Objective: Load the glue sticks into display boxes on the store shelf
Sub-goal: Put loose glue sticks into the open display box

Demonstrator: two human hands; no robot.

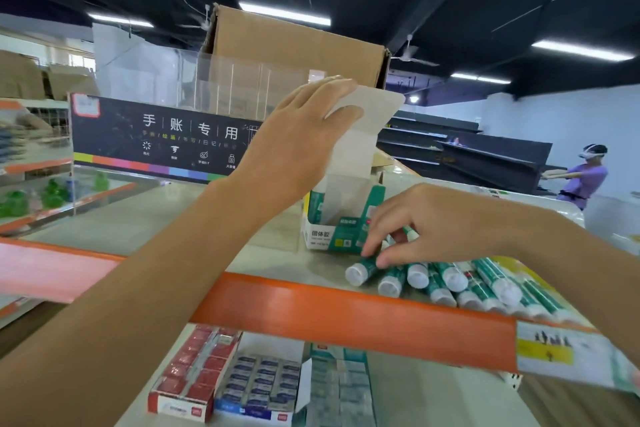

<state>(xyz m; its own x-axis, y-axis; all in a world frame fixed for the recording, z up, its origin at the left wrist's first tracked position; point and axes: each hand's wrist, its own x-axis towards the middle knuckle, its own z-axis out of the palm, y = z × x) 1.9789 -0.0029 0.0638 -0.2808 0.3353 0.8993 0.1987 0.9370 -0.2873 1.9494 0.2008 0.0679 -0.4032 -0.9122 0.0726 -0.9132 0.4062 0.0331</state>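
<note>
A small white and green display box [327, 236] stands on the top shelf [207, 218], its white lid flap [374, 114] raised. My left hand [298, 135] rests on that flap with fingers spread over its upper edge. Several green and white glue sticks [446, 279] lie in a loose pile on the shelf just right of the box, caps toward me. My right hand [429, 222] reaches down onto the pile, fingertips pinching one glue stick [363, 270] at its left end.
A big open cardboard carton [294, 48] stands behind the display box. A clear acrylic display with a dark banner [162, 135] fills the left of the shelf. An orange shelf edge [311, 308] runs across the front. Boxed goods [225, 378] sit on the lower shelf. A person [585, 177] stands far right.
</note>
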